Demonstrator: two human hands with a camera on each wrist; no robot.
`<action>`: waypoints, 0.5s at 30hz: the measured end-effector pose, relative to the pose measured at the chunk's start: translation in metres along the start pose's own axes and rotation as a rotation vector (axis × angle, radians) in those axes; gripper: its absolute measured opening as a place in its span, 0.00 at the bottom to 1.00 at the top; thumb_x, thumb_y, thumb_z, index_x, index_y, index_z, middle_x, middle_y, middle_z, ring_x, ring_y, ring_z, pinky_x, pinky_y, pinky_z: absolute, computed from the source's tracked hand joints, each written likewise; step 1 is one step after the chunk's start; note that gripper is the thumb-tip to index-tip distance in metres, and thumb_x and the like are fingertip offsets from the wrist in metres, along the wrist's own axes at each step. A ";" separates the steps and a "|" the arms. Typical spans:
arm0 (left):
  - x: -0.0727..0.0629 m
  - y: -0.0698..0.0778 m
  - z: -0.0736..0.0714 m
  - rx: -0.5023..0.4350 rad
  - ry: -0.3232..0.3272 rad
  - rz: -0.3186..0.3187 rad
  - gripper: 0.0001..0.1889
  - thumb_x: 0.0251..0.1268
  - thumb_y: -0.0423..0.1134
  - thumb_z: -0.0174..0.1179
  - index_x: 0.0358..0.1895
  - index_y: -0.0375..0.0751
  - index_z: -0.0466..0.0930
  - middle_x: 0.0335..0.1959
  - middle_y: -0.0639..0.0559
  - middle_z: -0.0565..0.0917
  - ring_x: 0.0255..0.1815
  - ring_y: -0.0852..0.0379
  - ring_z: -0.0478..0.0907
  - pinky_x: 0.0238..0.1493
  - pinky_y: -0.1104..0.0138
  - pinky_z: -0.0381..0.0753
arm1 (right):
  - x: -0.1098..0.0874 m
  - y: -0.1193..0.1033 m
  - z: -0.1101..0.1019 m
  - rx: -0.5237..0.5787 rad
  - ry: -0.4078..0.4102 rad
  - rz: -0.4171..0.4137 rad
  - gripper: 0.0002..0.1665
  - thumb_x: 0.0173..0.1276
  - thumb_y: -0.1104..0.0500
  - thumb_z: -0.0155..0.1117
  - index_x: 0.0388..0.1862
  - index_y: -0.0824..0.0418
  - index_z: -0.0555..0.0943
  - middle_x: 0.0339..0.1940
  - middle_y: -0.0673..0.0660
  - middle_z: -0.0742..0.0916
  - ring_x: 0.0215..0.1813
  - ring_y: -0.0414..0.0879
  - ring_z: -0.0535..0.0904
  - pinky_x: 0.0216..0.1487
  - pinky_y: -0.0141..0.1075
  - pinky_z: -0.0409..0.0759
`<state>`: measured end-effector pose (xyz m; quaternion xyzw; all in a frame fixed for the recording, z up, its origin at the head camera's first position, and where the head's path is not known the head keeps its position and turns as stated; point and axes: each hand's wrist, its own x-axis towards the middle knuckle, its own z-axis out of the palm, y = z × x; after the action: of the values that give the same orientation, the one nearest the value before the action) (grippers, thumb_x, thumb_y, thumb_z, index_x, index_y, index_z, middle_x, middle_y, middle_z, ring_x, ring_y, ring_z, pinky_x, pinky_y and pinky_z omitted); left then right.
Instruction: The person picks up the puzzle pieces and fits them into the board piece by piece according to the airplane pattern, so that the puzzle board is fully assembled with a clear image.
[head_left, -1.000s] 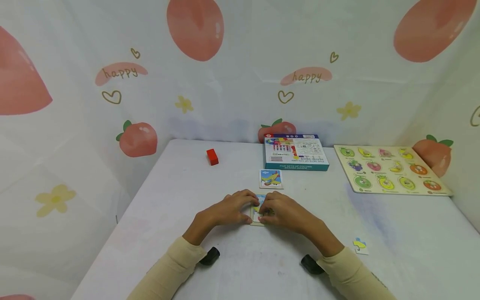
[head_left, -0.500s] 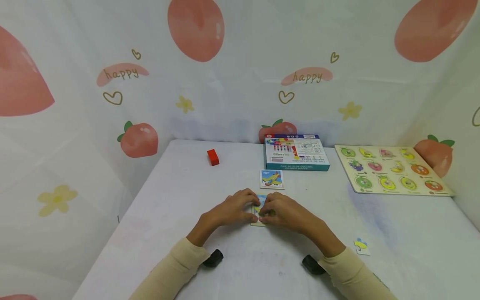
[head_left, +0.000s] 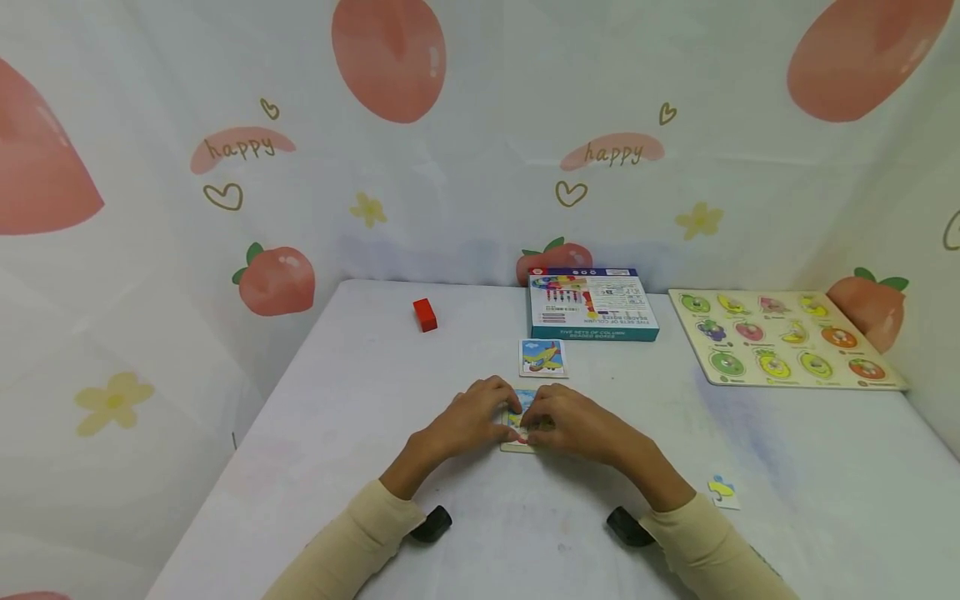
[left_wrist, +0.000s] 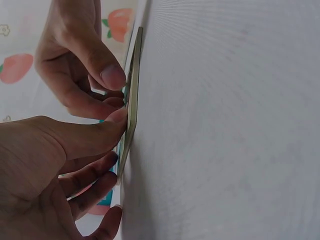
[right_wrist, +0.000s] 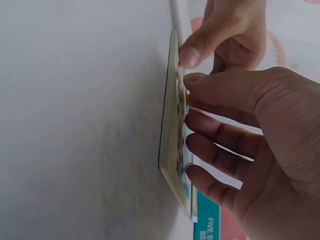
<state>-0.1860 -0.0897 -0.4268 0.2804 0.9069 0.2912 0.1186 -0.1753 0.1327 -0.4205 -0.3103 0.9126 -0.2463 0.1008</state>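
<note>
A small framed jigsaw puzzle (head_left: 517, 447) lies at the table's middle, its picture partly hidden under both hands. My left hand (head_left: 483, 412) comes over its left side, with thumb and fingertips at the picture face. From the right, my right hand (head_left: 573, 421) bends its fingers and thumb down onto the pieces. In the right wrist view, the puzzle's thin wooden frame (right_wrist: 169, 125) appears edge-on, with fingertips right at the pieces' uneven edges. A single loose jigsaw piece (head_left: 723, 492), blue, yellow and white, lies farther right.
Just behind the puzzle is a picture tile (head_left: 543, 358) with a yellow aeroplane. Beyond it are a teal-edged box (head_left: 592, 312) and a red block (head_left: 424, 315). A wooden fruit board (head_left: 738, 362) lies at the back right. A printed cloth (head_left: 465, 192) hangs behind the table.
Both hands stay over the puzzle. Their fingertips shift slightly rightward across the picture, showing a little more of its left side.
</note>
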 end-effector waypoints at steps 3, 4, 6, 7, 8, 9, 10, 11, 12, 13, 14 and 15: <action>-0.001 0.000 0.000 -0.006 -0.003 0.002 0.13 0.66 0.40 0.76 0.50 0.48 0.85 0.63 0.49 0.79 0.69 0.45 0.72 0.64 0.45 0.72 | -0.002 0.003 -0.003 0.019 0.002 0.027 0.11 0.71 0.58 0.73 0.50 0.55 0.92 0.44 0.45 0.86 0.51 0.41 0.78 0.58 0.44 0.81; -0.001 0.000 0.001 -0.011 -0.004 0.002 0.13 0.66 0.40 0.76 0.50 0.48 0.85 0.62 0.49 0.79 0.69 0.46 0.72 0.64 0.45 0.72 | -0.003 0.004 -0.004 0.026 0.005 0.032 0.11 0.71 0.58 0.73 0.51 0.55 0.91 0.44 0.45 0.86 0.51 0.41 0.78 0.59 0.44 0.82; -0.001 0.000 0.001 -0.017 -0.007 0.006 0.10 0.66 0.40 0.75 0.48 0.50 0.86 0.62 0.50 0.79 0.69 0.46 0.72 0.64 0.45 0.72 | -0.005 0.007 -0.007 0.042 0.010 0.043 0.12 0.71 0.59 0.73 0.51 0.56 0.91 0.45 0.46 0.86 0.51 0.42 0.79 0.59 0.45 0.82; -0.001 0.000 0.001 -0.022 -0.009 0.006 0.09 0.67 0.40 0.75 0.47 0.50 0.87 0.62 0.50 0.79 0.69 0.46 0.72 0.64 0.45 0.71 | -0.007 0.008 -0.009 0.047 0.014 0.046 0.12 0.71 0.59 0.73 0.51 0.56 0.91 0.44 0.46 0.87 0.51 0.42 0.80 0.59 0.45 0.83; -0.001 0.000 0.001 -0.024 -0.009 0.008 0.08 0.67 0.41 0.75 0.46 0.51 0.88 0.62 0.50 0.79 0.69 0.47 0.72 0.65 0.45 0.71 | -0.008 0.009 -0.011 0.053 0.016 0.047 0.12 0.71 0.59 0.73 0.51 0.57 0.91 0.44 0.46 0.87 0.51 0.42 0.80 0.59 0.45 0.83; -0.001 -0.001 0.001 -0.023 -0.008 0.012 0.07 0.67 0.41 0.74 0.46 0.51 0.89 0.62 0.50 0.79 0.69 0.47 0.72 0.64 0.44 0.71 | -0.009 0.010 -0.012 0.059 0.018 0.049 0.12 0.71 0.59 0.73 0.52 0.58 0.91 0.44 0.47 0.87 0.50 0.43 0.80 0.58 0.44 0.83; -0.001 -0.001 0.001 -0.022 -0.006 0.015 0.06 0.67 0.41 0.74 0.45 0.52 0.89 0.62 0.50 0.79 0.68 0.47 0.72 0.64 0.43 0.71 | -0.010 0.012 -0.014 0.066 0.019 0.050 0.12 0.72 0.58 0.72 0.52 0.58 0.91 0.44 0.47 0.87 0.50 0.43 0.81 0.58 0.44 0.83; -0.001 -0.001 0.001 -0.018 -0.005 0.020 0.06 0.68 0.41 0.74 0.44 0.52 0.90 0.62 0.50 0.79 0.68 0.47 0.72 0.64 0.43 0.71 | -0.012 0.013 -0.015 0.074 0.022 0.054 0.13 0.72 0.58 0.73 0.52 0.58 0.90 0.44 0.47 0.87 0.50 0.43 0.81 0.57 0.44 0.83; -0.001 -0.001 0.001 -0.015 -0.003 0.023 0.05 0.68 0.41 0.74 0.44 0.52 0.90 0.62 0.50 0.79 0.68 0.47 0.72 0.64 0.42 0.71 | -0.014 0.014 -0.017 0.076 0.025 0.060 0.13 0.72 0.57 0.73 0.53 0.58 0.90 0.45 0.47 0.88 0.51 0.44 0.81 0.58 0.45 0.83; -0.001 -0.001 0.001 -0.013 -0.002 0.026 0.05 0.68 0.40 0.74 0.44 0.52 0.91 0.62 0.50 0.79 0.68 0.46 0.72 0.64 0.42 0.71 | -0.017 0.015 -0.019 0.079 0.028 0.066 0.14 0.72 0.56 0.73 0.54 0.58 0.90 0.46 0.47 0.88 0.51 0.44 0.81 0.58 0.45 0.83; -0.001 -0.001 0.001 -0.012 -0.002 0.027 0.05 0.68 0.40 0.74 0.44 0.52 0.91 0.62 0.50 0.79 0.68 0.46 0.72 0.64 0.41 0.71 | -0.019 0.016 -0.020 0.083 0.032 0.074 0.15 0.72 0.56 0.73 0.54 0.58 0.90 0.46 0.48 0.88 0.51 0.44 0.81 0.58 0.45 0.83; -0.001 -0.001 0.001 -0.011 -0.002 0.027 0.05 0.68 0.40 0.74 0.44 0.52 0.91 0.62 0.50 0.79 0.68 0.46 0.72 0.65 0.41 0.71 | -0.022 0.018 -0.021 0.081 0.037 0.081 0.15 0.72 0.55 0.73 0.55 0.58 0.90 0.47 0.48 0.88 0.52 0.44 0.81 0.58 0.45 0.83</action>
<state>-0.1850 -0.0907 -0.4284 0.2921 0.9013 0.2976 0.1171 -0.1741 0.1667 -0.4105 -0.2643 0.9154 -0.2844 0.1063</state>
